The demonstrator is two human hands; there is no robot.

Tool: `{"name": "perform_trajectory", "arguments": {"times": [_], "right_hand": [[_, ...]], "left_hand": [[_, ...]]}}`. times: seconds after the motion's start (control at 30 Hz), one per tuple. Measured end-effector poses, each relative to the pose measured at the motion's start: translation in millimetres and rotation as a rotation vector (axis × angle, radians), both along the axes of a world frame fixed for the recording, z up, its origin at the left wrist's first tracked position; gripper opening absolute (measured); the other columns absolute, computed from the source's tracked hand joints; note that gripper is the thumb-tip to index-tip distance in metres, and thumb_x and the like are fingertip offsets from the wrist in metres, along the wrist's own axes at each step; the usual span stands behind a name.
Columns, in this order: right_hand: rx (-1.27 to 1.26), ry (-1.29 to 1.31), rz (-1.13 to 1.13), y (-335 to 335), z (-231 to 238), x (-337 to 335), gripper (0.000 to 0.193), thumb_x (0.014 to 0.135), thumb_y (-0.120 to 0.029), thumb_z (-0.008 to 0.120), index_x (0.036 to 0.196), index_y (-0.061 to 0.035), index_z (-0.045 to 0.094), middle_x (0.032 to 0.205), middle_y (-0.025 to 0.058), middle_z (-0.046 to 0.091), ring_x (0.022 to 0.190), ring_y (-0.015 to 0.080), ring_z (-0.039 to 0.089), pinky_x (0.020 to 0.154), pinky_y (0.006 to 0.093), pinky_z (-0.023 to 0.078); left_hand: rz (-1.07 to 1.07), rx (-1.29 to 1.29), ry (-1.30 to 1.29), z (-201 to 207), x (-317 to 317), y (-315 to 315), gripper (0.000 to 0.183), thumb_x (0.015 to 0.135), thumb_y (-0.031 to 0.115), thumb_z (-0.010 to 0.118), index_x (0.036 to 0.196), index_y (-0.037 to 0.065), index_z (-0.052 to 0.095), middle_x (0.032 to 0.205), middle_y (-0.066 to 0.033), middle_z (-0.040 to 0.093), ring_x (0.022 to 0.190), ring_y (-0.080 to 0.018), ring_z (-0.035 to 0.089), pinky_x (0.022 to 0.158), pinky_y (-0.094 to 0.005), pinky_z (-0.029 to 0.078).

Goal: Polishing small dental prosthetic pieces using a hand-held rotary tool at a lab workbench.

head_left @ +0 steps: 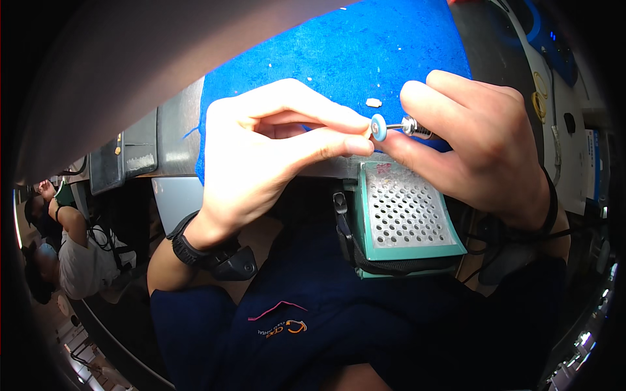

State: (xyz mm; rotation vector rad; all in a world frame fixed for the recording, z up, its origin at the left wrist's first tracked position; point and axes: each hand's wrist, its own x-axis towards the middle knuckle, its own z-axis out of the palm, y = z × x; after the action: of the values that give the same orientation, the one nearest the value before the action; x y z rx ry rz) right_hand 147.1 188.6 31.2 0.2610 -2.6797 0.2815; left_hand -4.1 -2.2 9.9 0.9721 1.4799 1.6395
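Observation:
My right hand (pixel 476 133) grips a rotary handpiece (pixel 417 127), its silver nose pointing left. A thin shank sticks out of it and carries a small blue polishing wheel (pixel 378 128). The thumb and forefinger of my left hand (pixel 267 140) are pinched together right at the wheel's left face. What they hold is almost wholly covered by the fingertips; only a tiny pale bit shows. Just beyond the wheel, a small cream-coloured piece (pixel 373 103) lies on the blue cloth (pixel 332 52).
Below my hands, a green box with a perforated metal top (pixel 411 212) sits at the bench edge. A blurred beam-like shape (pixel 163 72) crosses the upper left. Black trays (pixel 124 153) lie at left, and a yellow cord (pixel 539 98) at right. Another person (pixel 91 260) sits at far left.

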Motion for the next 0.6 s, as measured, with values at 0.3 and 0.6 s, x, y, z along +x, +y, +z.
{"name": "perform_trajectory", "arguments": {"times": [0.3,0.6], "right_hand": [[0.009,0.001,0.003,-2.4,-2.3,-0.6,0.031,0.070,-0.010,0.086,0.090,-0.0019,0.064,0.069,0.0078,0.051,0.054,0.0236,0.053,0.047,0.0354,0.040],[0.016,-0.009,0.007,-0.3,1.1,1.4,0.032,0.067,-0.008,0.086,0.089,-0.0027,0.063,0.070,0.0076,0.051,0.055,0.0244,0.054,0.048,0.0358,0.040]], "left_hand": [[-0.011,-0.017,-0.012,-2.8,-1.4,-1.5,0.013,0.087,-0.010,0.070,0.097,-0.002,0.069,0.097,-0.0186,0.077,0.082,-0.0179,0.075,0.067,-0.0227,0.056],[-0.024,0.009,-0.028,-2.3,-1.1,0.3,0.012,0.088,-0.009,0.070,0.098,-0.002,0.069,0.098,-0.0193,0.076,0.083,-0.0185,0.075,0.067,-0.0229,0.056]]}}
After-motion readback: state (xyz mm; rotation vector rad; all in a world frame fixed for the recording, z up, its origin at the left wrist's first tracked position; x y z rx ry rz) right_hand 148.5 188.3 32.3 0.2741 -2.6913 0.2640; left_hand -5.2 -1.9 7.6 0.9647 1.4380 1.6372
